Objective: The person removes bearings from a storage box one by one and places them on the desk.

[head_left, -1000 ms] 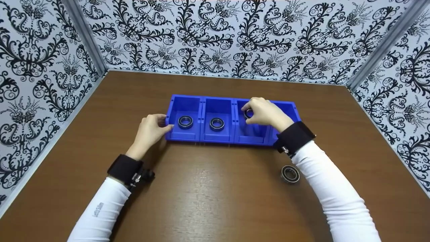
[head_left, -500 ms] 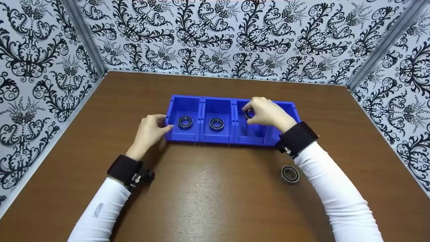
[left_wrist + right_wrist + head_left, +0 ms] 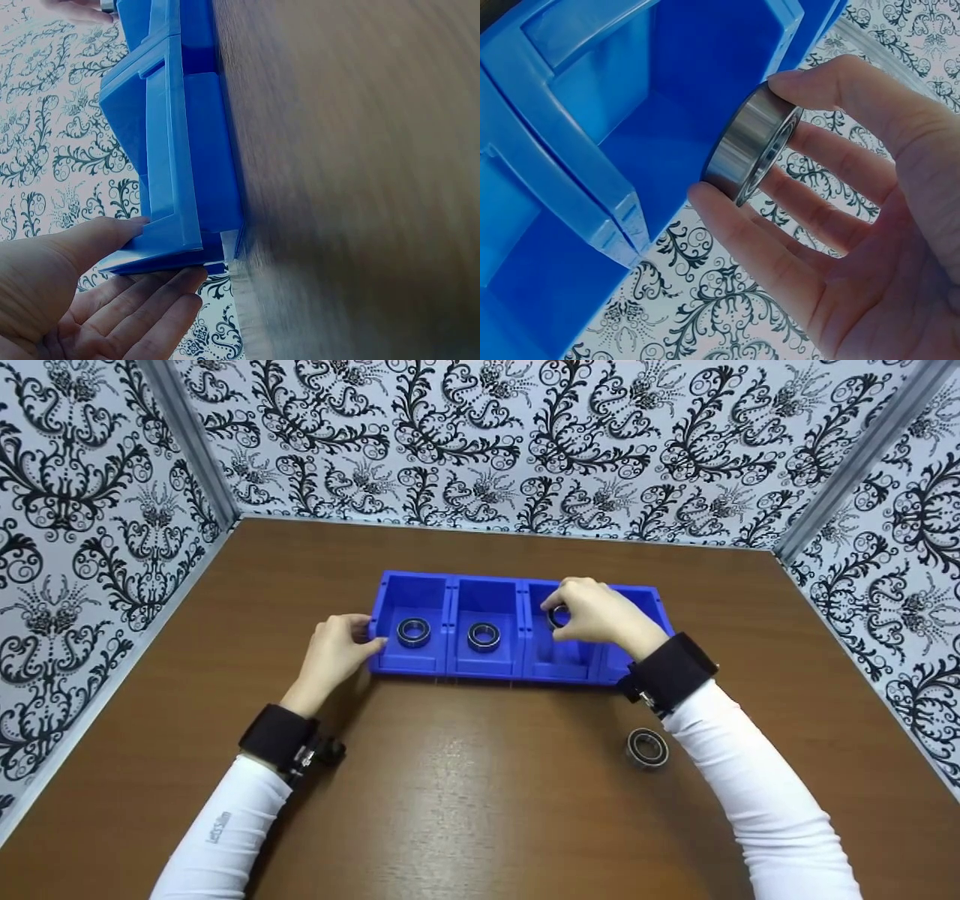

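Note:
A row of joined blue plastic bins (image 3: 486, 669) stands on the table. At its left end my left hand (image 3: 334, 654) grips the side wall, thumb (image 3: 101, 238) on the rim and fingers outside, as the left wrist view shows. My right hand (image 3: 602, 613) pinches a metal ball bearing (image 3: 748, 141) between thumb and a fingertip, tilted on edge above the third bin. In the head view that bearing is partly hidden by the hand. One bearing (image 3: 414, 644) lies flat in the first bin, another (image 3: 484, 647) in the second.
A loose bearing (image 3: 648, 765) lies on the brown table (image 3: 450, 802) in front of the bins, beside the right forearm. Patterned wall panels (image 3: 495, 450) enclose the back and sides. The right hand and wrist cover part of the fourth bin.
The right forearm and wrist have shifted slightly to the right, while the pinched bearing stays almost in place above the third bin. The left hand has not visibly moved.

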### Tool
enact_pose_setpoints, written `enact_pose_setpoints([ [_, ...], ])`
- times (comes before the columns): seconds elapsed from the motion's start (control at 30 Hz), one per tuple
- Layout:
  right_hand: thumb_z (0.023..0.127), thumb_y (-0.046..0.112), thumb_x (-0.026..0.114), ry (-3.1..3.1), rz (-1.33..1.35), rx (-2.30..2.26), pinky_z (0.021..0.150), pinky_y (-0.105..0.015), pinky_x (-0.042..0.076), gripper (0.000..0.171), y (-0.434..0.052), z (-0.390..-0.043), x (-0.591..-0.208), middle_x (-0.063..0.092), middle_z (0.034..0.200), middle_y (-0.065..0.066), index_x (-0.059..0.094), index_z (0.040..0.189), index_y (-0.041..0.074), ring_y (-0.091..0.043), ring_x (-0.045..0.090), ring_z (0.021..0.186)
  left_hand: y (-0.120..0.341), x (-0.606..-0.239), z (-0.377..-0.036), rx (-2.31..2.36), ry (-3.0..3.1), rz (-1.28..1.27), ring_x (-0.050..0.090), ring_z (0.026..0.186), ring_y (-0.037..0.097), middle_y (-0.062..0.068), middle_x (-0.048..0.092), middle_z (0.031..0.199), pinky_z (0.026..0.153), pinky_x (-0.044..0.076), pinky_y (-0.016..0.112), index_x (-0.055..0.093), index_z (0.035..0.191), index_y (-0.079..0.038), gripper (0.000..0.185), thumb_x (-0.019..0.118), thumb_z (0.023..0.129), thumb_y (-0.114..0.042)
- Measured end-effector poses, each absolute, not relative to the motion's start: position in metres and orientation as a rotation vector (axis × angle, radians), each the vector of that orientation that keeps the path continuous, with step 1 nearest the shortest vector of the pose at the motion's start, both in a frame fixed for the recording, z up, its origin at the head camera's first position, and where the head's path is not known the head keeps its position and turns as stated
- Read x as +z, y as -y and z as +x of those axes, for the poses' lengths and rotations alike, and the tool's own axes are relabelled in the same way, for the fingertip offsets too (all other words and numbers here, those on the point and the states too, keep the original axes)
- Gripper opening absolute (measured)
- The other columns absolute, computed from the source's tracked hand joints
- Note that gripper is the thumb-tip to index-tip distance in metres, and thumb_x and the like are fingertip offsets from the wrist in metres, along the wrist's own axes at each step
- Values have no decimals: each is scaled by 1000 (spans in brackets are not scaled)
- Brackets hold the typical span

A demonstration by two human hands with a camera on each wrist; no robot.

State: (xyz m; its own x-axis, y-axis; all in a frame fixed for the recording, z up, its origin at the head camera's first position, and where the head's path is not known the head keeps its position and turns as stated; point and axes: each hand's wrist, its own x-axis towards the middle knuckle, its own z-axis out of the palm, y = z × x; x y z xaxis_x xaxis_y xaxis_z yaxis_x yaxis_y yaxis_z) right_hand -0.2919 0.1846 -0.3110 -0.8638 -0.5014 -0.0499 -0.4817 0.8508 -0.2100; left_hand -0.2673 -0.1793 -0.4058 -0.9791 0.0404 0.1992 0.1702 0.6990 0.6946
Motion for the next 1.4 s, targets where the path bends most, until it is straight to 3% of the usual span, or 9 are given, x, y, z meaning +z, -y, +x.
enact_pose_setpoints([
  [0.5,81,12,72,-2913,-813,-284,114,-66,40,46,-180,-276,-305,69,129,-21,71,125,-2,-40,60,126,179,-405,-268,-1155,2745,-160,72,112,41,28,72,122,101,55,53,66,127,11,46,75,90,-14],
  [0.77,80,9,71,-2921,-886,-277,95,-53,51,39,-180,-269,-305,71,115,-19,74,118,-2,-31,60,103,179,-405,-265,-1143,2748,-169,73,110,40,26,73,119,98,56,54,67,127,9,44,74,91,-15],
  [1.0,81,12,72,-2910,-845,-251,97,-57,48,40,-182,-263,-304,70,116,-19,74,119,1,-34,60,107,179,-404,-266,-1143,2753,-162,73,109,39,26,74,119,98,56,53,67,127,8,44,74,91,-16],
  [1.4,78,12,74,-2915,-902,-243,86,-50,51,33,-184,-254,-304,70,104,-17,76,110,2,-29,59,97,179,-404,-267,-1147,2756,-153,71,114,41,27,71,123,102,54,54,66,128,10,47,75,90,-16],
])
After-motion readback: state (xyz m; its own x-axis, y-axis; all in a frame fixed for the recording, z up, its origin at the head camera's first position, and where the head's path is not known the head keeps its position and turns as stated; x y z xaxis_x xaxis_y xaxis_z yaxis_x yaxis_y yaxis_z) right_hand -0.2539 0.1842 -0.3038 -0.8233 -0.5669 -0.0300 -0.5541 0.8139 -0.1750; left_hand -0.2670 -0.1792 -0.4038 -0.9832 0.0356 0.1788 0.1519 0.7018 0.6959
